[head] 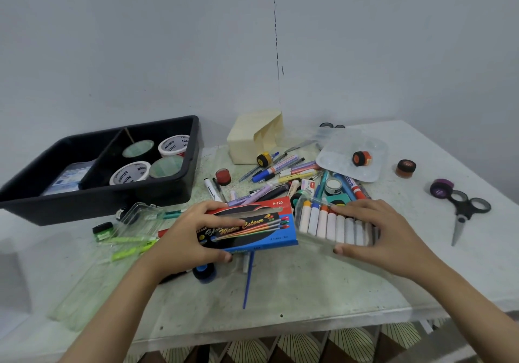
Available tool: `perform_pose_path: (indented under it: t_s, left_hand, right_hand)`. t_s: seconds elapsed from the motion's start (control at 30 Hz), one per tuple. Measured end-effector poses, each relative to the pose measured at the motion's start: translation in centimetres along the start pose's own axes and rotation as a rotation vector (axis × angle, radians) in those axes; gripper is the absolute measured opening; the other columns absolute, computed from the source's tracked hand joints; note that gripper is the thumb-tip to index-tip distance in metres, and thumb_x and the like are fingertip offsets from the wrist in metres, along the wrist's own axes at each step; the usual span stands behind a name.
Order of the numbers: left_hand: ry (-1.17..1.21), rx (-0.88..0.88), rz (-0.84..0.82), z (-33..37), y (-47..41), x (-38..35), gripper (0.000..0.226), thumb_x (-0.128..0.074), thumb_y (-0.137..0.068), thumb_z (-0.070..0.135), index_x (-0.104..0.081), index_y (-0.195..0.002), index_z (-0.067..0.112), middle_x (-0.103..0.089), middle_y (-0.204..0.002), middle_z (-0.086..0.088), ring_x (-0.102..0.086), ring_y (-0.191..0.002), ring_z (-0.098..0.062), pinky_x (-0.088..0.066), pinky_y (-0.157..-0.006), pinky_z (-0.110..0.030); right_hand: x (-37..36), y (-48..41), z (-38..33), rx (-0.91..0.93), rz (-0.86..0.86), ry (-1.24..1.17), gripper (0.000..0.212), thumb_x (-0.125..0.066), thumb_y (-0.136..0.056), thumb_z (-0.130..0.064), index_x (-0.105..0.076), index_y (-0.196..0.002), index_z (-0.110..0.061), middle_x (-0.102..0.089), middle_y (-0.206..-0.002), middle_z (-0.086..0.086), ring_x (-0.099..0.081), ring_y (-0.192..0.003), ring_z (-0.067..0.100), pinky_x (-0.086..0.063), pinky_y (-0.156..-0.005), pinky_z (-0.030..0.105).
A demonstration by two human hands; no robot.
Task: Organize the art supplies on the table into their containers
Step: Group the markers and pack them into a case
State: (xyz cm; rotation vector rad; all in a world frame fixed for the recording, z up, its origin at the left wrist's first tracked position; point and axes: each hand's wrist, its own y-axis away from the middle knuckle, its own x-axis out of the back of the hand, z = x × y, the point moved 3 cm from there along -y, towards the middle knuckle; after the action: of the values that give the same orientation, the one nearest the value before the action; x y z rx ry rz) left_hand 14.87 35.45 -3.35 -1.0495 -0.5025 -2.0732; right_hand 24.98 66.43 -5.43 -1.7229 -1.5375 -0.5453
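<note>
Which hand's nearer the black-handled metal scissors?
Right. The right hand grips the clear plastic paint-tube tray left of the black-handled metal scissors; the left hand holds the red-and-blue watercolour box farther left.

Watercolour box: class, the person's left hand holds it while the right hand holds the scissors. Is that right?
No. The left hand holds the watercolour box, but the right hand holds a clear tray of paint tubes; the head view shows the scissors lying apart on the table.
</note>
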Motion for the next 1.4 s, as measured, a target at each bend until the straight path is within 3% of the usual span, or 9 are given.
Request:
perform_pose_path:
  t_s: [0.17,0.37,0.6,0.7,0.77,0.93,1.17,1.4]
  left_hand:
    - [-0.007,-0.002,-0.001,0.6,0.2,-0.1,0.060,-0.066,-0.054,0.062,-0.050,-0.112,0.066,-0.036,-0.129,0.030,-0.034,-0.123,0.004,-0.037,-0.104,-0.040]
    - [-0.069,0.006,-0.052,1.6,0.4,-0.8,0.060,-0.063,-0.053,0.063,-0.047,-0.110,0.069,-0.032,-0.130,0.033,-0.029,-0.124,0.003,-0.032,-0.107,-0.039]
    - [-0.277,-0.087,-0.105,4.1,1.1,-3.6,0.055,-0.066,-0.069,0.063,-0.042,-0.119,0.067,-0.026,-0.136,0.026,-0.018,-0.122,0.005,-0.019,-0.103,-0.027]
    - [-0.289,-0.105,-0.122,4.3,0.9,-4.9,0.060,-0.058,-0.067,0.069,-0.040,-0.124,0.064,-0.028,-0.142,0.021,-0.018,-0.126,0.002,-0.015,-0.103,-0.025]
    - [-0.280,-0.105,-0.126,4.4,0.7,-5.3,0.057,-0.065,-0.072,0.062,-0.042,-0.124,0.062,-0.028,-0.143,0.020,-0.016,-0.121,0.005,-0.014,-0.101,-0.023]
    - [-0.304,-0.115,-0.139,4.7,0.2,-5.9,0.055,-0.067,-0.075,0.057,-0.043,-0.124,0.060,-0.028,-0.142,0.019,-0.017,-0.125,0.001,-0.017,-0.101,-0.024]
    - [-0.327,-0.104,-0.146,4.9,-0.1,-6.2,0.055,-0.068,-0.074,0.055,-0.044,-0.123,0.058,-0.025,-0.144,0.018,-0.014,-0.131,-0.005,-0.015,-0.108,-0.029]
    - [-0.394,-0.155,-0.110,5.3,-0.8,-7.3,0.064,-0.065,-0.072,0.061,-0.037,-0.128,0.050,-0.021,-0.148,0.017,-0.012,-0.134,-0.003,-0.002,-0.106,-0.022]
  right_hand:
    - [0.0,0.0,-0.4,0.047,-0.068,0.022,0.069,-0.060,-0.054,-0.079,-0.045,-0.118,-0.061,-0.045,-0.117,-0.033,-0.035,-0.115,-0.010,-0.030,-0.086,0.012]
    - [-0.3,0.0,0.0,0.073,-0.188,0.085,0.071,-0.056,-0.056,-0.084,-0.044,-0.122,-0.060,-0.044,-0.123,-0.031,-0.033,-0.118,-0.009,-0.029,-0.089,0.013]
    - [-0.5,1.1,0.6,0.085,-0.286,0.086,0.066,-0.058,-0.054,-0.084,-0.038,-0.116,-0.072,-0.043,-0.121,-0.039,-0.032,-0.120,-0.014,-0.026,-0.095,0.014]
    - [-0.6,1.7,1.3,0.053,-0.293,0.076,0.071,-0.064,-0.054,-0.080,-0.040,-0.119,-0.068,-0.049,-0.120,-0.035,-0.039,-0.118,-0.010,-0.032,-0.098,0.020]
    - [-0.5,2.1,1.8,0.005,-0.293,0.086,0.074,-0.066,-0.051,-0.076,-0.041,-0.119,-0.064,-0.047,-0.120,-0.033,-0.041,-0.116,-0.006,-0.036,-0.098,0.024]
    - [-0.6,2.7,2.4,-0.003,-0.311,0.149,0.075,-0.065,-0.055,-0.077,-0.044,-0.123,-0.055,-0.047,-0.123,-0.034,-0.039,-0.117,-0.010,-0.033,-0.102,0.025]
    - [1.0,3.7,3.1,-0.003,-0.310,0.251,0.081,-0.055,-0.056,-0.085,-0.028,-0.127,-0.058,-0.022,-0.127,-0.041,-0.015,-0.118,-0.025,-0.013,-0.098,0.005]
    - [2.4,4.7,5.1,-0.073,-0.268,0.350,0.102,-0.037,-0.047,-0.097,-0.035,-0.135,-0.045,-0.032,-0.127,-0.028,-0.025,-0.119,-0.008,-0.017,-0.099,0.017]
